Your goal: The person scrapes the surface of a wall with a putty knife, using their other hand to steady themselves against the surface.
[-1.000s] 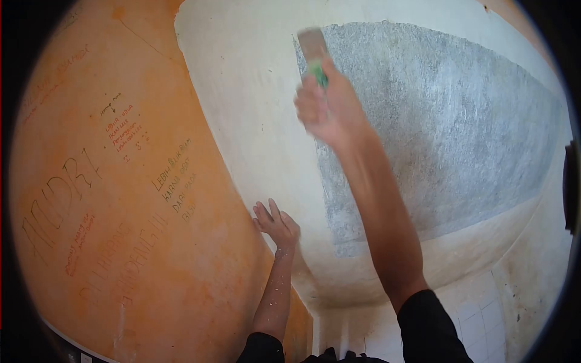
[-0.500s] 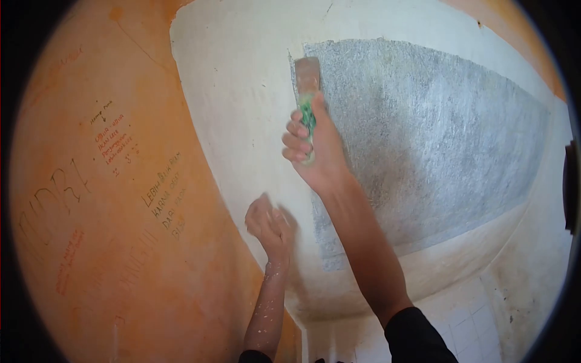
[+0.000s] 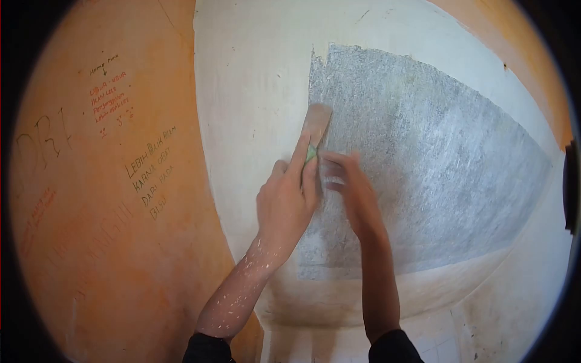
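Fingers, left hand [image 3: 284,206]: the fingers [image 3: 299,162] are clamped on the scraper's handle, with the index finger laid straight up along it toward the blade.
Fingers, right hand [image 3: 351,187]: blurred. The fingertips lie just beside the handle, on its right. Whether they grip it cannot be told.
Left forearm [image 3: 242,290]: bare and flecked with white specks, with a black sleeve at the bottom edge.
Scraper [image 3: 316,124]: a flat, broad blade, pale and smeared, on a short green handle [image 3: 310,154]. Most of the handle is covered by the left hand.
Scraper position: centre of the view, tilted slightly right. The blade is pressed flat to the wall on the left border of the grey patch.
Orange wall [image 3: 121,272]: fills the left third. The paint is uneven and blotchy and bears handwriting.
Cream plaster [image 3: 248,78]: a smooth, off-white surface with a few small marks. It meets the orange paint along a curved line.
Grey patch [image 3: 423,151]: a large, bare, mottled grey area with a ragged upper-left corner, framed by cream plaster on all sides.
Tiles [image 3: 442,348]: pale and square, at the lower right beneath the plaster.
Black writing [image 3: 148,181]: four slanted lines on the orange wall. "LEBIH BAIK" and "DARI PADA" can be read, the rest is uncertain.
Red writing [image 3: 109,97]: a short list in small letters, too small to read.
Large letters [image 3: 45,136]: "DRI" at the far left, cut off by the frame.
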Action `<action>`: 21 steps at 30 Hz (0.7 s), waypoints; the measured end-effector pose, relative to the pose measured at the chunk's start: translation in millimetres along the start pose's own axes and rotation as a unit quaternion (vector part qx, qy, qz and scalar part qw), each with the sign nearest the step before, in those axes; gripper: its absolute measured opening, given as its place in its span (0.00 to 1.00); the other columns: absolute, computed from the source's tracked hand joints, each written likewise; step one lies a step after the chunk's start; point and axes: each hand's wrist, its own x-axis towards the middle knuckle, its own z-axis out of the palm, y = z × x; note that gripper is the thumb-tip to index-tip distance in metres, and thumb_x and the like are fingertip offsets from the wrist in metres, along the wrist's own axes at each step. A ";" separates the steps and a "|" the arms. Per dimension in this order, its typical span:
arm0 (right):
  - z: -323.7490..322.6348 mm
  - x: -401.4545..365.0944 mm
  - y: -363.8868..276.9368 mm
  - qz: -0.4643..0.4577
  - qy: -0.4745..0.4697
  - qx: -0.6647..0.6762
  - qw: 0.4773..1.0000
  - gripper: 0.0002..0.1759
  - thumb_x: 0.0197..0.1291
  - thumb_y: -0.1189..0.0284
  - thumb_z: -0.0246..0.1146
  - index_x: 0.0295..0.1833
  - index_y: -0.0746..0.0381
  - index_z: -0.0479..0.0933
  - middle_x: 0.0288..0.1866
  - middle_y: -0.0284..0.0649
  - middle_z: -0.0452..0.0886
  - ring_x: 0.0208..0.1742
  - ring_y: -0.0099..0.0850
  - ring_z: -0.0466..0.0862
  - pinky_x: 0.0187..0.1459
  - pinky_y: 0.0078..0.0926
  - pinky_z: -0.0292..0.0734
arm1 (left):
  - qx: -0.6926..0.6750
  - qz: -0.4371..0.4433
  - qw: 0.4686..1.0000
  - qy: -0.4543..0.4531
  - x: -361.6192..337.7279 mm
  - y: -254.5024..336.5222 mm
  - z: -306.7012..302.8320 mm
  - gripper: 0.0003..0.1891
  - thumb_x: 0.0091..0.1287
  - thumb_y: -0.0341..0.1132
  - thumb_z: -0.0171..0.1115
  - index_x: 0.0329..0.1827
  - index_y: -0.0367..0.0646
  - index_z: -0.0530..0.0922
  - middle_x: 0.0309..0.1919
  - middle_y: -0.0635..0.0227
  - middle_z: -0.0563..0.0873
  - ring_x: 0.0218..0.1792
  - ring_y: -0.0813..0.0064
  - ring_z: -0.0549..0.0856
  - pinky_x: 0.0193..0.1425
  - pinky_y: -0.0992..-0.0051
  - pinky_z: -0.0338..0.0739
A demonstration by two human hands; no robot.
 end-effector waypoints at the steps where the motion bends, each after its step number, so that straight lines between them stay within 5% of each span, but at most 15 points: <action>1: -20.5 -16.8 16.4 -0.039 0.082 -0.038 0.995 0.27 0.82 0.57 0.41 0.66 0.64 0.74 0.62 0.42 0.76 0.58 0.33 0.76 0.60 0.34 0.73 | 0.055 -0.003 0.998 0.003 -4.3 -0.1 -3.4 0.22 0.78 0.41 0.53 0.74 0.50 0.72 0.31 0.51 0.82 0.32 0.56 0.85 0.38 0.60 0.79; 4: -68.2 -71.8 70.0 -0.086 0.356 -0.179 0.913 0.25 0.82 0.60 0.41 0.67 0.65 0.74 0.67 0.46 0.74 0.64 0.38 0.74 0.65 0.38 0.70 | 0.152 -0.009 0.988 0.027 7.1 18.7 -4.9 0.20 0.76 0.40 0.57 0.69 0.53 0.78 0.22 0.55 0.79 0.24 0.56 0.83 0.32 0.60 0.76; 6: -102.4 -115.1 117.6 -0.071 0.415 -0.380 0.824 0.26 0.82 0.58 0.43 0.72 0.64 0.70 0.75 0.51 0.64 0.74 0.46 0.66 0.72 0.46 0.62 | 0.190 -0.015 0.981 0.045 22.7 36.4 -2.3 0.19 0.75 0.39 0.58 0.68 0.54 0.80 0.20 0.57 0.78 0.22 0.57 0.82 0.29 0.59 0.75; 11: -184.6 -195.1 194.4 0.062 0.318 -0.528 0.785 0.40 0.77 0.51 0.50 0.84 0.59 0.46 0.86 0.53 0.38 0.85 0.54 0.40 0.80 0.56 0.39 | 0.265 -0.021 0.961 0.071 32.5 64.5 -1.6 0.17 0.74 0.42 0.58 0.62 0.51 0.82 0.21 0.55 0.81 0.23 0.53 0.86 0.27 0.56 0.78; 14: -216.4 -208.5 231.8 0.098 0.256 -0.521 0.808 0.50 0.74 0.45 0.51 0.84 0.61 0.34 0.86 0.54 0.26 0.85 0.57 0.30 0.79 0.59 0.31 | 0.275 -0.010 0.956 0.098 40.8 62.0 6.9 0.15 0.74 0.41 0.58 0.59 0.51 0.84 0.22 0.54 0.83 0.27 0.52 0.87 0.31 0.56 0.80; 21: -232.2 -211.1 275.9 0.110 0.242 -0.500 0.824 0.58 0.71 0.37 0.47 0.82 0.64 0.23 0.83 0.57 0.16 0.83 0.59 0.18 0.77 0.63 0.19 | 0.259 -0.046 0.961 0.088 54.1 78.8 5.8 0.13 0.74 0.38 0.57 0.54 0.49 0.87 0.24 0.52 0.85 0.30 0.49 0.87 0.36 0.55 0.80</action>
